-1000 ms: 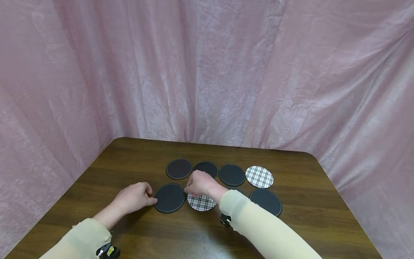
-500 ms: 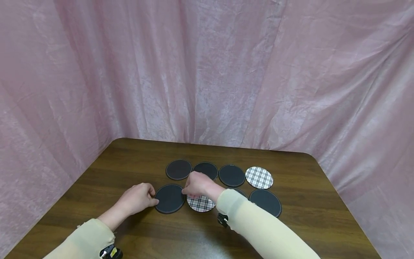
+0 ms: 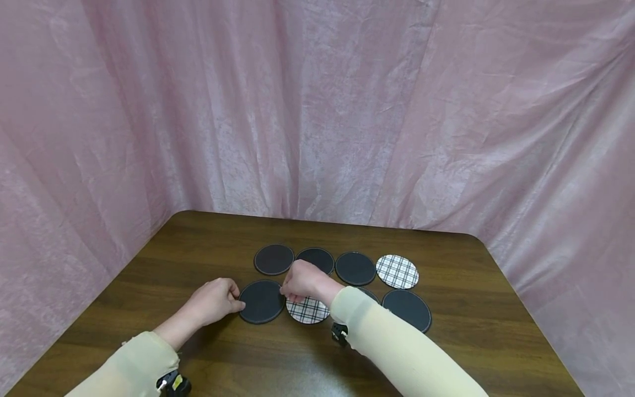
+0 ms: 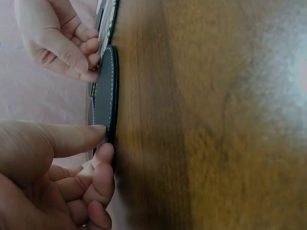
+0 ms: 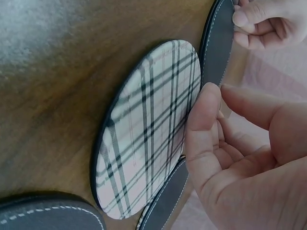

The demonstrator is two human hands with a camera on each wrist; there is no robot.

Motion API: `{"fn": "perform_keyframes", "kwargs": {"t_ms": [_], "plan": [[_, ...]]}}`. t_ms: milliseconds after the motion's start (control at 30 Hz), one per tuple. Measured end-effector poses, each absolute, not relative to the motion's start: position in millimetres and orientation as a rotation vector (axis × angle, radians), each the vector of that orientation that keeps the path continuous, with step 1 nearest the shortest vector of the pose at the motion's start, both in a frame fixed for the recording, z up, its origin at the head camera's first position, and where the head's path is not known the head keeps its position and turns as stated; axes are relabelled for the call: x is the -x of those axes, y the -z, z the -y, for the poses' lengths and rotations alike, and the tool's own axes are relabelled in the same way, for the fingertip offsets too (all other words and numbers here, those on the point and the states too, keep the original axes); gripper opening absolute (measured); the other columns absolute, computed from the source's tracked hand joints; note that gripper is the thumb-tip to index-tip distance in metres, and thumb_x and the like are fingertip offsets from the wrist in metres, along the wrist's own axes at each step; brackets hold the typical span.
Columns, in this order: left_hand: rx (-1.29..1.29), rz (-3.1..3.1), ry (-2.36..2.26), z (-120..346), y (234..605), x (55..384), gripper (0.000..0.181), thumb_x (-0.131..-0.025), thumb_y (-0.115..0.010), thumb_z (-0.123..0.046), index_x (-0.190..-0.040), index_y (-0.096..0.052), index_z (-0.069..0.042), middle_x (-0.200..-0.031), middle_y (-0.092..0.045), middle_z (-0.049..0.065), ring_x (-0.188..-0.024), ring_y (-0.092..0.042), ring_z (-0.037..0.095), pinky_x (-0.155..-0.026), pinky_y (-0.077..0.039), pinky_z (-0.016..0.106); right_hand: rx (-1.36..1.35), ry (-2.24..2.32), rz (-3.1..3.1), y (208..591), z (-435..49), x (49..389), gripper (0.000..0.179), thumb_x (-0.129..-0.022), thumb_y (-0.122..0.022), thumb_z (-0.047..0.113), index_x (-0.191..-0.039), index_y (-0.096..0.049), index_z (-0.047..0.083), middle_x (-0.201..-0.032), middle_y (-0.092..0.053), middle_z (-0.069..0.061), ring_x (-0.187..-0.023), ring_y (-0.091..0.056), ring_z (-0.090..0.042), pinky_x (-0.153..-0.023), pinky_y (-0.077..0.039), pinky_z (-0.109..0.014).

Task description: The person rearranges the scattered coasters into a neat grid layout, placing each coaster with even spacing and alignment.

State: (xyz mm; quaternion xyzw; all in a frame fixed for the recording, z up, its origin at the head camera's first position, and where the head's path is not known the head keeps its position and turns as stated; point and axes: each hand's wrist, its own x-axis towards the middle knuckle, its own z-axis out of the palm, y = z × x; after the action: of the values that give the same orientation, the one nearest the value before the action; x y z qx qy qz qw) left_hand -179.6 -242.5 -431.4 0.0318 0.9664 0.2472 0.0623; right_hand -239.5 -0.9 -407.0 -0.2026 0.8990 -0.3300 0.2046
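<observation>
A round black coaster [image 3: 262,301] with pale edge stitching lies at the left end of the front row. My left hand [image 3: 215,300] pinches its left edge, thumb on the upper face and fingertips at the rim in the left wrist view. On the opposite side, my right hand [image 3: 305,281] pinches the rim between thumb and index finger. Below that hand lies a plaid coaster [image 5: 148,129], partly covered by it in the head view. The right hand and sleeve also hide parts of coasters behind them.
Behind are three dark coasters, including the leftmost one [image 3: 274,259], and a plaid coaster [image 3: 398,271]. Two more black ones are at the right of the front row, one [image 3: 407,310] at its end. Pink curtains [image 3: 347,110] hang behind the wooden table [image 3: 278,364].
Both hands stay at the rim of the black coaster. My left hand has shifted slightly right, and my right hand slightly left. The coaster has moved a little right and away from me.
</observation>
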Motion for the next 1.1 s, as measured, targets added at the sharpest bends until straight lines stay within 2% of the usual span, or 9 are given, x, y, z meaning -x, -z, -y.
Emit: {"fn": "perform_keyframes", "kwargs": {"t_ms": [167,433,667,933,1033,1100], "plan": [[-0.087,-2.900,-0.767,243.7,431.4,182.2,0.026,-0.095,-0.089,-0.019,-0.103,-0.072,-0.001,-0.090,-0.064,0.003,-0.080,-0.057,0.021,-0.073,-0.048,0.039,0.555,0.942,-2.482,405.1,1.4,243.8,0.021,-0.101,-0.078,0.005,-0.083,-0.082,-0.004,-0.075,-0.077,-0.013,-0.063,-0.072,-0.020,-0.068,-0.063,-0.033],[-0.088,-2.919,-0.751,242.8,430.6,185.9,0.027,-0.094,-0.089,-0.020,-0.103,-0.072,-0.001,-0.093,-0.066,0.004,-0.083,-0.059,0.022,-0.078,-0.050,0.042,0.545,0.937,-2.494,405.7,1.6,248.0,0.022,-0.103,-0.076,0.006,-0.084,-0.082,-0.005,-0.078,-0.078,-0.017,-0.067,-0.075,-0.025,-0.071,-0.064,-0.036],[-0.118,-2.938,-0.754,241.8,431.0,186.7,0.024,-0.094,-0.088,-0.020,-0.097,-0.071,-0.004,-0.089,-0.064,0.002,-0.081,-0.058,0.022,-0.076,-0.049,0.040,0.557,0.950,-2.494,408.9,0.5,249.6,0.021,-0.103,-0.075,0.004,-0.085,-0.082,-0.005,-0.080,-0.079,-0.018,-0.066,-0.073,-0.023,-0.073,-0.065,-0.038],[-0.120,-2.938,-0.777,239.4,430.0,186.7,0.023,-0.094,-0.088,-0.018,-0.097,-0.071,-0.004,-0.087,-0.064,0.001,-0.079,-0.058,0.020,-0.074,-0.048,0.039,0.536,0.972,-2.496,410.8,-1.3,250.4,0.022,-0.102,-0.075,0.004,-0.083,-0.082,-0.005,-0.079,-0.078,-0.018,-0.066,-0.072,-0.022,-0.072,-0.065,-0.036],[-0.132,-2.933,-0.786,242.6,435.7,190.5,0.023,-0.093,-0.088,-0.019,-0.097,-0.071,-0.004,-0.086,-0.065,0.001,-0.078,-0.059,0.020,-0.075,-0.049,0.040,0.524,0.980,-2.493,411.6,-2.0,250.4,0.021,-0.102,-0.075,0.004,-0.084,-0.082,-0.005,-0.079,-0.078,-0.018,-0.063,-0.070,-0.019,-0.071,-0.064,-0.035],[-0.160,-2.955,-0.783,252.0,454.1,201.0,0.024,-0.092,-0.089,-0.024,-0.095,-0.071,-0.008,-0.084,-0.064,-0.003,-0.076,-0.058,0.017,-0.073,-0.048,0.037,0.522,0.983,-2.491,412.6,-2.3,250.7,0.021,-0.102,-0.076,0.004,-0.084,-0.082,-0.004,-0.079,-0.078,-0.017,-0.063,-0.071,-0.019,-0.070,-0.064,-0.034]]}}
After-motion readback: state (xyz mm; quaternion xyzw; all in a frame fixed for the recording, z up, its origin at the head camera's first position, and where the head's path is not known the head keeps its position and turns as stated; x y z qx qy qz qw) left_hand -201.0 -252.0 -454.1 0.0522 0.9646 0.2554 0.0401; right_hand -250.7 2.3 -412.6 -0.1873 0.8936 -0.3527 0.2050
